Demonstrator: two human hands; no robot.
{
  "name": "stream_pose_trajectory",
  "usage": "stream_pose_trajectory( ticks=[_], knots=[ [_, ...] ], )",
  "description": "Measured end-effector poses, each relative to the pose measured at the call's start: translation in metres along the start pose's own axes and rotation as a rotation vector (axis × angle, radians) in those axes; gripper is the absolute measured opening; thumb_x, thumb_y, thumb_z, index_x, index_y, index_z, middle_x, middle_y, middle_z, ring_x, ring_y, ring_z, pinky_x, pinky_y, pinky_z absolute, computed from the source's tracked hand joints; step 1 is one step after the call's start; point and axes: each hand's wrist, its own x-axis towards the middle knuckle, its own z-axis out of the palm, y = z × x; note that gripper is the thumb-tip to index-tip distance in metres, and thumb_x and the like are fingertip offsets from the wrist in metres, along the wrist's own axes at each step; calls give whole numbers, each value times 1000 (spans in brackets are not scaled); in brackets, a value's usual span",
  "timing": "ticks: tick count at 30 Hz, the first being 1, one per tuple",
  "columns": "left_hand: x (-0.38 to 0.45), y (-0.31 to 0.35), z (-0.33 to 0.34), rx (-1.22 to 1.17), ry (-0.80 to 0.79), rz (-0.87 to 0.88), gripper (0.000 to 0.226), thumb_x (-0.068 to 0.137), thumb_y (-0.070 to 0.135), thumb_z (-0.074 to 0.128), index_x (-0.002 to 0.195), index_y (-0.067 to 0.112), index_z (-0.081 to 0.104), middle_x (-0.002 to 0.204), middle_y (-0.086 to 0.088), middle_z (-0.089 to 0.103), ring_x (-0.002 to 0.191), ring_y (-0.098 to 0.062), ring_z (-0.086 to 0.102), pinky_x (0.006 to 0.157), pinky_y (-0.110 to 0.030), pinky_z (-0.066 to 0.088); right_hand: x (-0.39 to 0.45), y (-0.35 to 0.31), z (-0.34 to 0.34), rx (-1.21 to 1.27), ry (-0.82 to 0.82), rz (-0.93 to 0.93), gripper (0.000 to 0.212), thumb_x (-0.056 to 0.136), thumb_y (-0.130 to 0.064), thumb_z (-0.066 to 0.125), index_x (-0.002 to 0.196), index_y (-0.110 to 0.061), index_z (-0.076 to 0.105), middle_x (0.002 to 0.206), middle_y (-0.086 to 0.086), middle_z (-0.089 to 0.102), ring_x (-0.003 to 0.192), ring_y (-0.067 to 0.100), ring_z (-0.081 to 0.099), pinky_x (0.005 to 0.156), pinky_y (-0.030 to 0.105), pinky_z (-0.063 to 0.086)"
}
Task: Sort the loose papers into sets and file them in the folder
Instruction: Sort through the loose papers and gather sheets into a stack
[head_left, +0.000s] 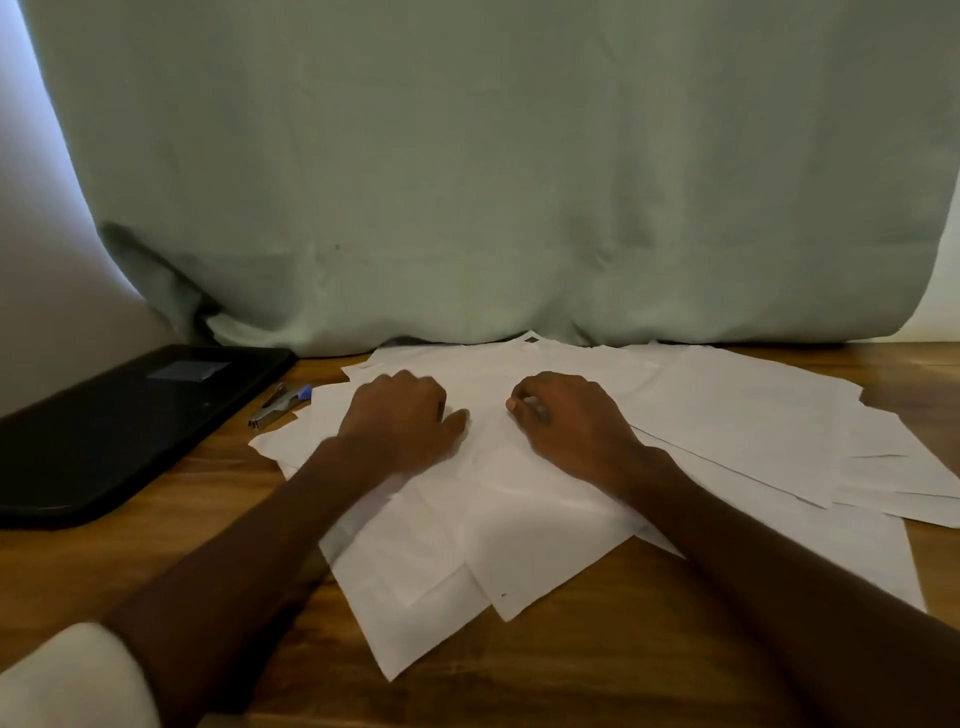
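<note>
Both the left hand (402, 415) and the right hand (566, 418) rest curled on scattered papers (701, 410) at mid-frame; whether they grip sheets I cannot tell. A stapler (278, 407) and a closed black folder (119, 426) lie left on the tabletop (597, 670).

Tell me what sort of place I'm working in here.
Probably a home desk or makeshift office spot: a wooden table strewn with loose white papers, a black folder and a stapler at the left, and a green curtain hanging behind.

Both forearms are bare from wrist to elbow. A pale cream sleeve (72, 675) bunches at the left elbow, its rolled edge soft and rounded. The left hand (400, 423) and right hand (566, 421) wear no rings, watches or gloves.
</note>
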Motion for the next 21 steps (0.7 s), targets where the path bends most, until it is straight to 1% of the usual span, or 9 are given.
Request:
stream_pose_trajectory(
  ticks=[2, 4, 5, 6, 8, 10, 12, 17, 21],
  knots=[
    [13, 6, 1, 52, 3, -6, 45, 97, 65, 42, 93, 26, 64, 90, 0, 59, 93, -26, 60, 72, -34, 42, 2, 3, 2, -4, 10, -1, 25, 102, -42, 49, 104, -28, 70, 103, -7, 69, 96, 17, 62, 80, 35, 48],
    [15, 12, 13, 28, 49, -16, 38, 100, 58, 42, 89, 24, 55, 93, -1, 64, 90, -25, 60, 69, -34, 39, 1, 6, 4, -6, 28, 1, 23, 102, -41, 50, 103, -29, 70, 101, -8, 68, 96, 17, 62, 80, 36, 48],
    [14, 13, 20, -14, 67, -23, 36, 100, 55, 42, 87, 23, 51, 92, -1, 65, 89, -25, 60, 69, -35, 40, 1, 8, 5, 4, 43, 3, 22, 101, -40, 51, 102, -30, 70, 101, -9, 69, 96, 16, 61, 80, 35, 47],
    [14, 12, 24, -81, 78, -42, 36, 100, 53, 44, 87, 21, 52, 91, 0, 65, 90, -25, 60, 70, -36, 43, 1, 9, 6, 19, 57, 4, 20, 101, -40, 51, 102, -30, 69, 102, -10, 69, 97, 16, 61, 81, 35, 47],
    [15, 7, 28, -210, 105, -79, 33, 99, 53, 48, 91, 23, 62, 89, 3, 65, 91, -23, 60, 76, -37, 47, 2, 11, 7, 50, 79, 4, 19, 101, -38, 52, 105, -30, 69, 105, -10, 69, 100, 16, 60, 85, 37, 47],
    [14, 5, 28, -265, 137, -87, 29, 99, 51, 50, 99, 27, 66, 94, 4, 65, 95, -21, 59, 81, -38, 46, 2, 10, 7, 71, 90, 7, 19, 101, -38, 52, 108, -30, 68, 108, -10, 69, 103, 17, 59, 90, 40, 47],
    [12, 5, 30, -326, 138, -97, 29, 99, 50, 52, 101, 26, 68, 96, 3, 63, 97, -21, 57, 84, -39, 48, 2, 10, 7, 72, 93, 14, 20, 101, -39, 51, 110, -29, 67, 109, -10, 68, 105, 17, 60, 91, 42, 47],
    [13, 5, 36, -364, 144, -84, 27, 97, 49, 56, 102, 26, 69, 99, 2, 60, 100, -22, 55, 87, -43, 49, 0, 8, 7, 75, 86, 10, 20, 101, -37, 52, 110, -29, 68, 109, -10, 69, 104, 16, 60, 90, 41, 48],
    [13, 6, 37, -382, 170, -77, 24, 97, 47, 58, 101, 27, 69, 99, 3, 60, 99, -21, 56, 86, -42, 49, 0, 8, 5, 68, 82, 16, 21, 102, -36, 52, 111, -26, 68, 109, -8, 69, 103, 18, 60, 90, 42, 48]
  ],
)
